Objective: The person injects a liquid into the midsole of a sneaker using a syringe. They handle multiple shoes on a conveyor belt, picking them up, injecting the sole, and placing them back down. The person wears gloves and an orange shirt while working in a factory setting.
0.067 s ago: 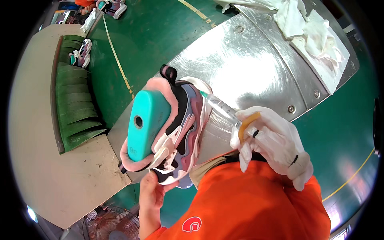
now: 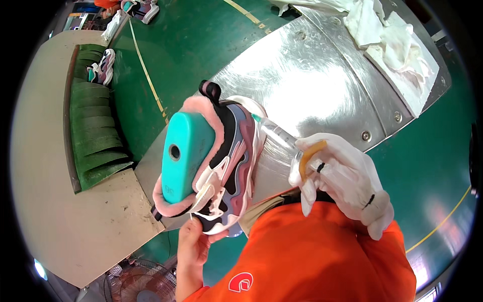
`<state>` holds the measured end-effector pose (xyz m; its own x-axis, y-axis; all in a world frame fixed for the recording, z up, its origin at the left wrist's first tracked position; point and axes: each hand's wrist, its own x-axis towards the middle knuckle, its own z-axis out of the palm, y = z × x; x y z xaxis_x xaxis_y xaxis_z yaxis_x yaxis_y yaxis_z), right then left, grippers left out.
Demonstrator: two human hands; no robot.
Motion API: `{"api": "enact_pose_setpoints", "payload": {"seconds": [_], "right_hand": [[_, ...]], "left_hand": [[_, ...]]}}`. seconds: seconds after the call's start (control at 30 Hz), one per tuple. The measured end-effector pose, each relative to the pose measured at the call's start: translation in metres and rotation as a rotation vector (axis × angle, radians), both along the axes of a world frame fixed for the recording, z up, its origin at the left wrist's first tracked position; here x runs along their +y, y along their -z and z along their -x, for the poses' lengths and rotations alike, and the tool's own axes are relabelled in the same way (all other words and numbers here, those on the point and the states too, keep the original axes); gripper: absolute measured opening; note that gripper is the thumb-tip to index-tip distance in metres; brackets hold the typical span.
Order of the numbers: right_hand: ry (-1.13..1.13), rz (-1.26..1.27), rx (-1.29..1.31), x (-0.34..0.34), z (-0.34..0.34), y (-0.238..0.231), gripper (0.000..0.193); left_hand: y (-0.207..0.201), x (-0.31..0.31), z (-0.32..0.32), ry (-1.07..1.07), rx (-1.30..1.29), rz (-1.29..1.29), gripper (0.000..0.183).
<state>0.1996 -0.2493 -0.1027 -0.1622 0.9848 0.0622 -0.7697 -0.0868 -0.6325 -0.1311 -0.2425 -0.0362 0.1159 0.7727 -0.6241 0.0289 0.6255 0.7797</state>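
A pink, black and white sneaker with a teal shoe last inside it is tilted above the metal tabletop's near edge. My bare left hand grips it at its near end, thumb on the upper, the other fingers partly hidden below. My right hand, in a white glove with black bands, is closed around a clear syringe. A tan curved piece sits at the syringe's rear. The syringe's teal tip is at the sneaker's white sole edge; whether it touches I cannot tell.
The shiny metal tabletop carries white cloths at the far right. To the left, a beige bench has a green flap-covered strip with another sneaker on it. A fan stands at lower left.
The sneaker has tilted very slightly, and my left hand has shifted a little to the right and down with it. My right hand and the syringe have hardly moved.
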Motion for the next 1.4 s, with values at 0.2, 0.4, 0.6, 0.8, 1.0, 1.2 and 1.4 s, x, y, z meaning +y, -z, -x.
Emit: {"api": "enact_pose_setpoints", "payload": {"seconds": [0.2, 0.4, 0.6, 0.8, 1.0, 1.2, 1.4], "right_hand": [[0.032, -0.005, -0.031, -0.007, 0.008, -0.008, 0.061], [0.055, -0.008, -0.058, -0.015, 0.016, -0.015, 0.064], [0.083, -0.018, -0.079, -0.022, 0.024, -0.021, 0.067], [0.037, 0.096, -0.054, -0.033, 0.012, -0.026, 0.1], [0.287, -0.116, -0.084, -0.047, 0.014, -0.017, 0.112], [0.772, -0.111, -0.673, -0.023, 0.024, -0.005, 0.106], [0.989, -0.158, -1.308, 0.009, -0.003, -0.001, 0.101]], "left_hand": [[0.005, -0.021, -0.016, 0.04, -0.102, 0.139, 0.053], [0.006, -0.028, -0.03, 0.119, -0.172, 0.201, 0.055], [0.008, -0.027, -0.034, 0.149, -0.206, 0.177, 0.055], [0.006, -0.028, -0.04, 0.211, -0.065, 0.203, 0.05], [-0.029, -0.005, -0.029, 0.519, 0.742, -0.432, 0.051], [-0.01, 0.039, -0.088, 0.558, 0.559, -1.061, 0.061], [-0.001, 0.086, -0.072, 0.285, 0.393, -1.107, 0.049]]}}
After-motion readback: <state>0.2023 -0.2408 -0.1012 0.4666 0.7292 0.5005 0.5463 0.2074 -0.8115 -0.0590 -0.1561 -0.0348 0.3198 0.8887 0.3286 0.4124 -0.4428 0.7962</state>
